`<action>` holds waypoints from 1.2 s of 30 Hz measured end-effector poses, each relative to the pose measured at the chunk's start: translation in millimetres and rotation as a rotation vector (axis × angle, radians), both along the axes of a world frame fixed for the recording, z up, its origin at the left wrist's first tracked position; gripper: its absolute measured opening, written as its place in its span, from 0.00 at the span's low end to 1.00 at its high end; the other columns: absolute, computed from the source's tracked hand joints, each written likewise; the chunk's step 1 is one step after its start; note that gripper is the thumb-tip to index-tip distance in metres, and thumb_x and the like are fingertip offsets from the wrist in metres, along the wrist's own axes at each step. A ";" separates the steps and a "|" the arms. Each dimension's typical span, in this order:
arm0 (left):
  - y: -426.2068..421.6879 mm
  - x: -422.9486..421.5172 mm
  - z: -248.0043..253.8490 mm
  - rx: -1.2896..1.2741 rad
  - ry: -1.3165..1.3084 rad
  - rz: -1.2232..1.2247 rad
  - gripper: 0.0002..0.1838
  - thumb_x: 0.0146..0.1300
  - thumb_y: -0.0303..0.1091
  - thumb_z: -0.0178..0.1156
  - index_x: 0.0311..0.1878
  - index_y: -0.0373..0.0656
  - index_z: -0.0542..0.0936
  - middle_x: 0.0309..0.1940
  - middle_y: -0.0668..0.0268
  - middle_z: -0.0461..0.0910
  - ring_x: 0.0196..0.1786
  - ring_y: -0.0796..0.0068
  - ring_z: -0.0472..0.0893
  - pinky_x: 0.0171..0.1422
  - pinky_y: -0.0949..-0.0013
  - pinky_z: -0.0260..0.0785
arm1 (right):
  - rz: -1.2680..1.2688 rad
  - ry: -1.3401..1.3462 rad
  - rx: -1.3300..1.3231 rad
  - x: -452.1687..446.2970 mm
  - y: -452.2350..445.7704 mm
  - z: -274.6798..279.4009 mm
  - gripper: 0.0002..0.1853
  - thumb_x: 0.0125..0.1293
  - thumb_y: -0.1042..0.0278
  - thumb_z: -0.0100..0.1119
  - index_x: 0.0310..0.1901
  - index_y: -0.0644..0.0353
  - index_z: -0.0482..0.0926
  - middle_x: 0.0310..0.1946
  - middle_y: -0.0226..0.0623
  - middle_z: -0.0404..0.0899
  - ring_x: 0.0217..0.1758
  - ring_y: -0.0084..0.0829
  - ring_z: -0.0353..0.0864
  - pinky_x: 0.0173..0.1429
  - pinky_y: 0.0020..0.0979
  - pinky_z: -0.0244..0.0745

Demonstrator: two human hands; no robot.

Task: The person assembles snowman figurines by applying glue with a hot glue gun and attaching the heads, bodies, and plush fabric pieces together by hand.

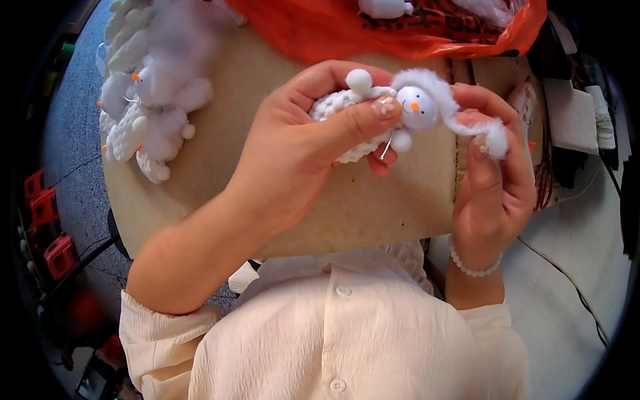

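Note:
A small white snowman doll (419,107) with an orange nose and black dot eyes lies tilted in my left hand (300,140). The thumb of that hand presses across its knitted white body, and the fingers curl behind it. White pompoms and a thin silvery piece show beside the body. A fluffy white strip (460,125) wraps over the top of the head and trails to the right. My right hand (495,173), with a beaded bracelet at the wrist, pinches the strip's loose end between thumb and fingers.
Several finished-looking white snowmen (143,120) lie piled at the table's left side. An orange-red plastic bag (313,37) with dark lettering spreads along the back, a white piece (385,8) on it. White boxes (570,117) stand at the right, and a cable (567,273) hangs below.

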State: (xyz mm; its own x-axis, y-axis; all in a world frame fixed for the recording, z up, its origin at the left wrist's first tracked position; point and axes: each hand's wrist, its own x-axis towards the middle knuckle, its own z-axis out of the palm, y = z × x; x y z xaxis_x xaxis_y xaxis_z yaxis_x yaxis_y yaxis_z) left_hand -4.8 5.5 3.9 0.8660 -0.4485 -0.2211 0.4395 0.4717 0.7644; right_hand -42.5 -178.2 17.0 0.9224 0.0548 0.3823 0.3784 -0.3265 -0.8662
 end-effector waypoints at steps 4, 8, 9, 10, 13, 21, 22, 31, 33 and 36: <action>-0.3 -0.2 0.1 -0.020 0.017 0.018 0.14 0.62 0.32 0.61 0.50 0.42 0.75 0.37 0.65 0.79 0.30 0.76 0.78 0.31 0.71 0.73 | 0.028 -0.009 0.016 0.4 0.3 -2.5 0.11 0.67 0.70 0.49 0.42 0.71 0.77 0.53 0.50 0.71 0.55 0.35 0.71 0.62 0.34 0.62; -0.3 0.2 -0.5 -0.008 0.018 0.021 0.14 0.63 0.33 0.61 0.50 0.41 0.75 0.37 0.65 0.79 0.30 0.76 0.78 0.31 0.72 0.72 | 0.037 0.003 0.027 -0.3 1.0 -2.6 0.12 0.67 0.70 0.50 0.43 0.70 0.77 0.54 0.50 0.71 0.55 0.33 0.71 0.63 0.33 0.61; -0.1 0.2 -0.3 -0.002 0.019 0.021 0.14 0.63 0.33 0.61 0.50 0.41 0.75 0.36 0.65 0.79 0.30 0.76 0.78 0.30 0.72 0.72 | 0.039 0.003 0.020 -0.3 0.7 -3.0 0.12 0.67 0.70 0.50 0.44 0.70 0.78 0.54 0.50 0.71 0.55 0.33 0.71 0.63 0.33 0.61; -0.2 0.5 0.1 -0.004 0.023 0.025 0.13 0.63 0.33 0.61 0.49 0.41 0.75 0.36 0.65 0.79 0.30 0.76 0.78 0.30 0.72 0.72 | 0.039 0.006 0.023 -0.2 0.8 -3.6 0.12 0.67 0.70 0.50 0.44 0.70 0.78 0.54 0.49 0.71 0.54 0.32 0.71 0.62 0.32 0.61; -1.1 1.0 0.5 -0.023 0.050 0.026 0.13 0.63 0.33 0.60 0.49 0.41 0.75 0.35 0.64 0.79 0.29 0.77 0.78 0.30 0.73 0.72 | 0.032 0.009 0.017 -1.3 1.2 -5.4 0.12 0.66 0.71 0.52 0.45 0.70 0.78 0.54 0.48 0.71 0.53 0.30 0.71 0.61 0.30 0.62; -6.2 -5.0 4.8 0.249 -0.030 -0.144 0.11 0.67 0.37 0.56 0.45 0.40 0.74 0.28 0.67 0.77 0.23 0.81 0.75 0.25 0.77 0.68 | 0.054 0.021 -0.025 1.8 4.1 -7.0 0.13 0.67 0.70 0.53 0.47 0.70 0.78 0.54 0.46 0.72 0.54 0.30 0.72 0.56 0.26 0.67; -6.6 -8.0 7.0 0.338 -0.083 -0.169 0.10 0.69 0.39 0.54 0.43 0.41 0.73 0.26 0.68 0.76 0.22 0.84 0.74 0.23 0.80 0.65 | 0.075 0.034 0.010 2.3 5.7 -7.8 0.13 0.67 0.70 0.53 0.47 0.70 0.78 0.54 0.47 0.72 0.54 0.31 0.72 0.56 0.26 0.67; -6.5 -9.2 8.2 0.377 -0.088 -0.031 0.15 0.72 0.45 0.47 0.39 0.42 0.73 0.23 0.70 0.75 0.18 0.86 0.69 0.18 0.81 0.58 | -0.001 -0.102 0.015 -1.2 5.1 -11.0 0.13 0.65 0.70 0.56 0.47 0.68 0.77 0.54 0.48 0.72 0.57 0.34 0.71 0.60 0.31 0.65; -5.6 -7.0 13.5 0.408 -0.048 -0.039 0.15 0.72 0.44 0.48 0.39 0.42 0.74 0.23 0.70 0.75 0.19 0.87 0.69 0.17 0.81 0.57 | -0.011 -0.099 -0.032 -3.7 3.2 -10.3 0.12 0.64 0.72 0.56 0.47 0.67 0.78 0.54 0.48 0.71 0.57 0.34 0.71 0.61 0.32 0.64; -9.7 -8.4 9.1 0.393 -0.035 0.015 0.15 0.71 0.44 0.48 0.39 0.41 0.76 0.22 0.71 0.75 0.18 0.88 0.69 0.16 0.82 0.56 | -0.019 -0.125 -0.044 -4.6 2.2 -13.6 0.11 0.63 0.74 0.55 0.45 0.67 0.78 0.54 0.48 0.71 0.56 0.35 0.71 0.62 0.33 0.64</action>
State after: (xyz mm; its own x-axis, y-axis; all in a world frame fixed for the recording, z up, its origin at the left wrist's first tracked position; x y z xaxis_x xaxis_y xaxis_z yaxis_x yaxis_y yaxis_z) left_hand -13.2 -4.1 12.9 0.8820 -0.3229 -0.3432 0.4048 0.1465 0.9026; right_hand -47.0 -176.0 3.4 0.8686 0.0571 0.4922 0.4762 -0.3709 -0.7973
